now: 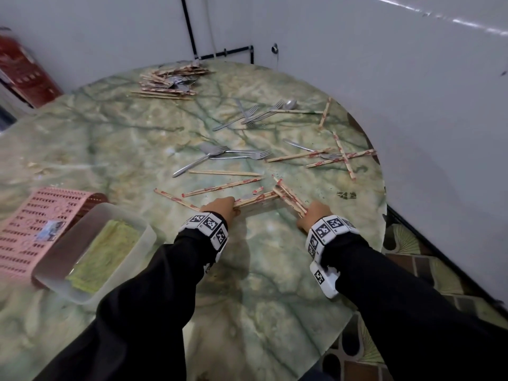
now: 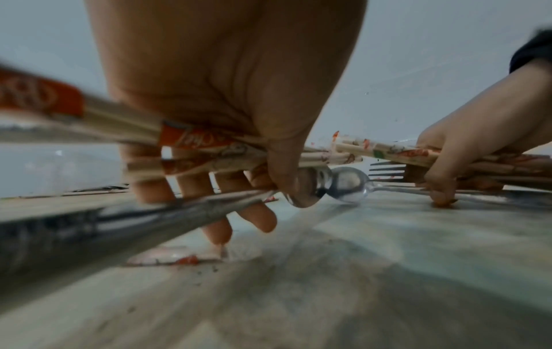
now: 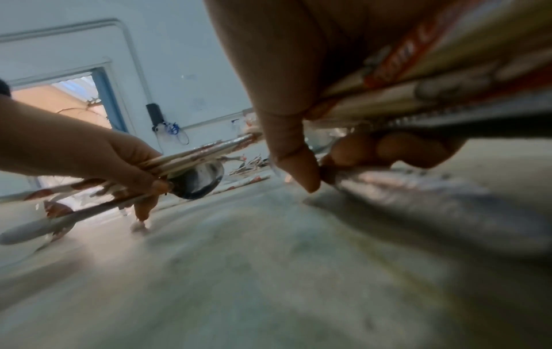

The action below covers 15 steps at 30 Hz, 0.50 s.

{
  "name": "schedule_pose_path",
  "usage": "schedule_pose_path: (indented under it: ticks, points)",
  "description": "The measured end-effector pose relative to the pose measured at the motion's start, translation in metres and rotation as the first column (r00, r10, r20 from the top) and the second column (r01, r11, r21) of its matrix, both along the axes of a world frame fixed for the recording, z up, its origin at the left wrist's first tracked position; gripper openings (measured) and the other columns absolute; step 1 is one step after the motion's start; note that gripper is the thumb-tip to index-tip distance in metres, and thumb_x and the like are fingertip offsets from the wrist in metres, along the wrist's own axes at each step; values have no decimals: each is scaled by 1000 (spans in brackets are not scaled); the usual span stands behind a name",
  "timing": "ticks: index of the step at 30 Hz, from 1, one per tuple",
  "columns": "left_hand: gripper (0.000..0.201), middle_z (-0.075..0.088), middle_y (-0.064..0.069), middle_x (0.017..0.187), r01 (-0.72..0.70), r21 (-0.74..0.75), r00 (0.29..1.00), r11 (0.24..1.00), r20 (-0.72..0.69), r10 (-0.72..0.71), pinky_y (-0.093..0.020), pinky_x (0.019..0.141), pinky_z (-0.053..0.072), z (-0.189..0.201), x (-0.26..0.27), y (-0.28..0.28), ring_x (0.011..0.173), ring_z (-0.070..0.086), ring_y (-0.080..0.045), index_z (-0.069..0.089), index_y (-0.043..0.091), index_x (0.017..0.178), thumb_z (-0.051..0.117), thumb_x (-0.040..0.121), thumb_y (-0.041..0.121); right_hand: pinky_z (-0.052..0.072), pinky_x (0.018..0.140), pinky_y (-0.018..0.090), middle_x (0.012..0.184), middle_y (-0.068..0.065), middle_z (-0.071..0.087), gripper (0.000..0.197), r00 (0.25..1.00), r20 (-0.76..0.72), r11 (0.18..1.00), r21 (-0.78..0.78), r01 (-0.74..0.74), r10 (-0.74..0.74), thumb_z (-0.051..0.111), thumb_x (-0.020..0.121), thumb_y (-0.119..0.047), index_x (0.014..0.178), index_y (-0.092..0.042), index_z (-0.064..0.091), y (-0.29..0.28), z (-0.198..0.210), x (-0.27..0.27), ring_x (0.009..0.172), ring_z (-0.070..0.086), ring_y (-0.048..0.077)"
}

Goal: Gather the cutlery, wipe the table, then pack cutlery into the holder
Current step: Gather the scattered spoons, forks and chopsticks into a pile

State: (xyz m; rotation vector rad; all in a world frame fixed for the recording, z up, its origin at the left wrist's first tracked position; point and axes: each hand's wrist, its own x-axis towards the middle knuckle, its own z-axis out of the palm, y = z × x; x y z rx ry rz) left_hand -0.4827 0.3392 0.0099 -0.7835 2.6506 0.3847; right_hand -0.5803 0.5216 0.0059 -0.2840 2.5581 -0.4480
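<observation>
Left hand (image 1: pixel 220 209): grip clenched round a bundle of paper-wrapped wooden chopsticks (image 2: pixel 209 151) together with a steel spoon (image 2: pixel 343 184), low over the round green marble-patterned table (image 1: pixel 275 270).

Right hand (image 1: pixel 313 213): grip clenched round a second bundle of wrapped chopsticks (image 1: pixel 291 199) and a steel fork (image 2: pixel 385 171); its fingertips (image 2: pixel 442 200) touch the table.

Beyond both grips: loose steel forks (image 1: pixel 236 154) and scattered wrapped chopsticks (image 1: pixel 341 156); farther off, a gathered cutlery pile (image 1: pixel 170 82).

Left of the left grip: a pink perforated plastic holder (image 1: pixel 35 224), and a translucent tub (image 1: pixel 137 224) containing a yellow-green cloth (image 1: pixel 104 254).
</observation>
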Motion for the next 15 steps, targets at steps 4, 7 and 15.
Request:
schedule_pose_path:
  ticks: [4, 7, 15]
  points:
    - [23, 65, -14, 106, 29, 66, 999, 997, -47, -26, -37, 82, 48, 9, 2, 0, 97, 62, -31, 52, 7, 108, 46, 95, 25, 43, 67, 28, 89, 18, 66, 25, 996, 76, 995, -83, 62, -56, 60, 87, -28, 94, -4, 64, 4, 4, -3, 83, 64, 32]
    - [18, 65, -15, 105, 36, 108, 992, 993, -121, -23, -39, 82, 52, 17, 1, 0, 95, 63, -31, 52, 6, 107, 45, 94, 17, 48, 59, 32, 67, 15, 60, 11, 976, 185, 953, -260, 158, -111, 47, 85, -3, 86, -6, 58, 7, 5, -8, 56, 55, 26]
    - [26, 59, -24, 107, -84, 224, 945, 971, -292, 150, -34, 72, 40, 32, -12, 9, 96, 58, -37, 44, -1, 114, 43, 96, 17, 30, 29, 12, 68, 13, 56, 15, 903, 423, 858, -434, 274, -74, 42, 92, 1, 81, -8, 46, 4, 23, -39, 28, 43, 11]
